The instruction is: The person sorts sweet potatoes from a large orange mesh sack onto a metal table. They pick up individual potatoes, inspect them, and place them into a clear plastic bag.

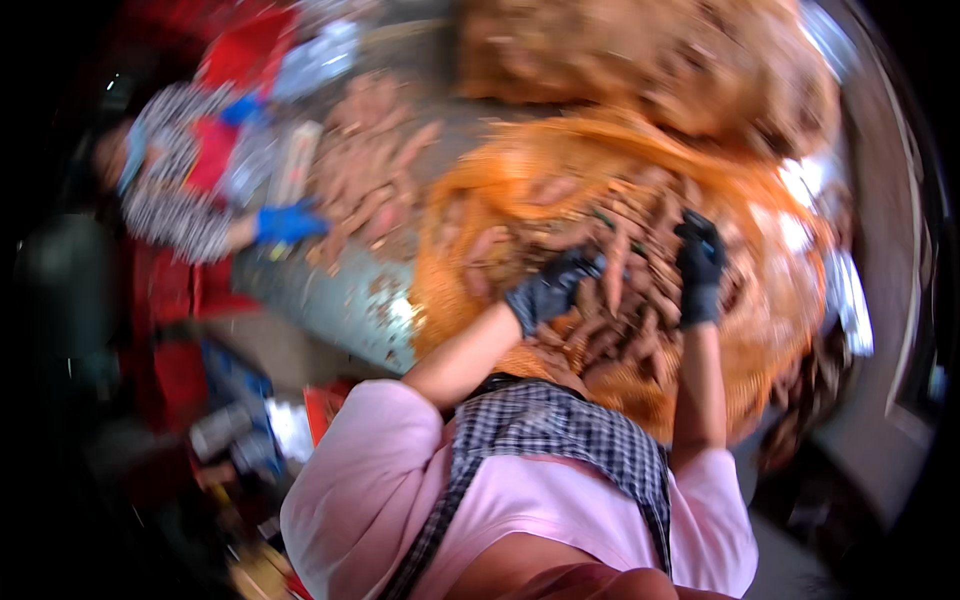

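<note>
An orange mesh sack (457, 307) lies spread before me, holding a heap of reddish-brown roots that look like sweet potatoes (652, 300). My left hand (555, 289), in a black glove, is at the left part of the heap, beside one long root (616, 262) that points towards me. Whether its fingers hold that root is too blurred to tell. Over the right side of the heap is my right hand (699, 259), also black-gloved, with its fingers bent; blur hides whether anything is in them.
A filled sack (645, 52) lies beyond the open one. Across the metal table (337, 296), a co-worker in blue gloves (289, 223) reaches to another root pile (367, 165). Red crates (169, 285) stand at the left.
</note>
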A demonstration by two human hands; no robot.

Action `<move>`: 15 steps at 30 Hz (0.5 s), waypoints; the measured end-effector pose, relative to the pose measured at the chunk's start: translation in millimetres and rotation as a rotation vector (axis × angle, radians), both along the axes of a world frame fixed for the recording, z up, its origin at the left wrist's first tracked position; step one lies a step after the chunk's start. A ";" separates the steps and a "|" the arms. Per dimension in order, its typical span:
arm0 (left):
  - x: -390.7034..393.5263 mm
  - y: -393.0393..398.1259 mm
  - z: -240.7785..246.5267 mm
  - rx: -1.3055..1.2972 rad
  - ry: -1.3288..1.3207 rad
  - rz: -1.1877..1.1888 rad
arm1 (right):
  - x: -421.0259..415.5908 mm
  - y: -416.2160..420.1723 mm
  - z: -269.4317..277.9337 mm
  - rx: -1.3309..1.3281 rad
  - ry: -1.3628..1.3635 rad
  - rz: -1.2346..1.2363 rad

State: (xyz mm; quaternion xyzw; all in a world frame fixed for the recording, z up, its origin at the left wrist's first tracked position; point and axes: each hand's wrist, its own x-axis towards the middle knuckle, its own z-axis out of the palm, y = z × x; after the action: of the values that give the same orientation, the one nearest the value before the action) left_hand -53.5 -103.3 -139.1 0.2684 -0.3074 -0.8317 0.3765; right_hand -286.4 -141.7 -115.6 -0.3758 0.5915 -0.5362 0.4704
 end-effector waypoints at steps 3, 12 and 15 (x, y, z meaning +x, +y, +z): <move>69.2 46.5 23.5 0.101 0.038 0.214 | 12.4 0.0 -19.0 -0.046 -0.200 0.057; 298.1 332.0 -59.0 0.580 -0.494 1.212 | 26.7 14.0 -13.9 0.117 0.070 0.292; 427.4 519.5 -93.5 1.197 -0.833 1.063 | 45.6 19.3 10.3 0.152 0.001 0.288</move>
State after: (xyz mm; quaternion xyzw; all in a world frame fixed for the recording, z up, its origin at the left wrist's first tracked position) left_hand 373.9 416.2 -232.6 0.8056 0.2301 -0.4044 0.3669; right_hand -240.8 -122.4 -105.3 -0.4204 0.5705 -0.4167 0.5693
